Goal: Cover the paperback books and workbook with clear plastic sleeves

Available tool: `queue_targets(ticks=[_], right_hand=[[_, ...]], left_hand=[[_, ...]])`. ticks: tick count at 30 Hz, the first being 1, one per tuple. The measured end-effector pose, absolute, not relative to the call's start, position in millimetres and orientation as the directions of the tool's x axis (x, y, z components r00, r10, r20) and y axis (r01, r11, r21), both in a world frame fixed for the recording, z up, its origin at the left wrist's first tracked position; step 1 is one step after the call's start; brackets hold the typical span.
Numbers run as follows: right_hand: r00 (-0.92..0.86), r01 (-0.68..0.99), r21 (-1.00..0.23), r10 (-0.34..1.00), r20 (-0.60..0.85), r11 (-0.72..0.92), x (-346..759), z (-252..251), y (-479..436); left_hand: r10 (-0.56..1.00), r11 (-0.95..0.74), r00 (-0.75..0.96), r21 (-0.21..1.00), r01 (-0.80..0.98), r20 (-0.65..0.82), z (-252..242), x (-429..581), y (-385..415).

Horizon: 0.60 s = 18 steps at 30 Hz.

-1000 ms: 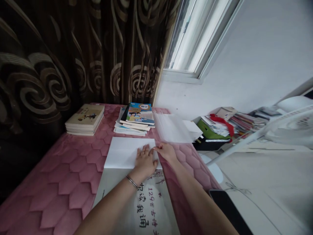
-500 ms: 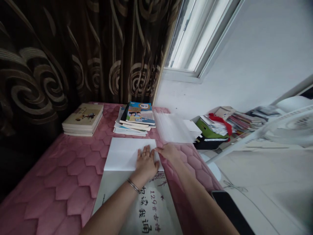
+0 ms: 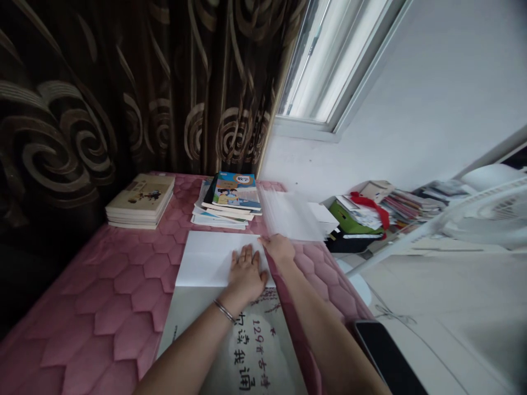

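Note:
A white sheet [image 3: 206, 255] lies flat at the far end of a pale grey-green printed book cover [image 3: 214, 351], which carries dark Chinese characters, "129" and purple blossoms. I cannot tell whether the sheet is part of the book. My left hand [image 3: 247, 274], with a silver bracelet at the wrist, rests palm down on the sheet's right part, fingers stretched out. At the sheet's far right corner, my right hand [image 3: 280, 249] is closed, thumb and forefinger pinching the edge. Its other fingers are curled in. My forearms cover parts of the printed cover.
Beyond the sheet stand a pile of textbooks [image 3: 234, 192] and, left, a stack of beige books [image 3: 142, 197]. Clear plastic sleeves [image 3: 292, 214] lie past my right hand. A phone [image 3: 387, 356] is at the right, near a white fan [image 3: 486, 214]. Pink quilted cloth [image 3: 119, 296] covers the surface.
My right hand has slid a little farther away along the sheet's right edge, up to its far corner. My left hand stays pressed in the same spot.

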State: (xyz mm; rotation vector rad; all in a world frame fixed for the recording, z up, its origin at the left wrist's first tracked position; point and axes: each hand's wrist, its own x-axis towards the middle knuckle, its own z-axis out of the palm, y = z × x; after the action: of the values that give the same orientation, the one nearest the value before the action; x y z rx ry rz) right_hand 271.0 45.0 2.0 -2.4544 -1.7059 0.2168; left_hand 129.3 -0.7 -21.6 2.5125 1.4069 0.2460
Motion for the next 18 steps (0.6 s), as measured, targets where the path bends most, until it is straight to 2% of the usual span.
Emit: queue_targets(ticks=[6,12,15,18], right_hand=[[0.357,0.911,-0.189,0.93,-0.082,-0.367,273.3,-0.7,9.5],[0.383,0.886,-0.234,0.917,-0.116,-0.4,273.8,-7.4,6.2],[0.373,0.891,-0.235,0.921,-0.109,-0.388,274.8,-9.4,6.2],[0.357,0.899,-0.237,0.929,-0.094,-0.369,275.7,-10.5,5.2]], left_hand=[[0.855,-0.503,0.518,0.305,0.809,0.034,-21.4,129.4,-0.6],[0.841,-0.513,0.541,0.317,0.798,0.0,-12.2,124.4,1.0],[0.835,-0.515,0.549,0.302,0.802,-0.036,-7.4,96.7,10.1],[0.884,-0.444,0.466,0.245,0.862,-0.036,-6.4,45.8,23.7]])
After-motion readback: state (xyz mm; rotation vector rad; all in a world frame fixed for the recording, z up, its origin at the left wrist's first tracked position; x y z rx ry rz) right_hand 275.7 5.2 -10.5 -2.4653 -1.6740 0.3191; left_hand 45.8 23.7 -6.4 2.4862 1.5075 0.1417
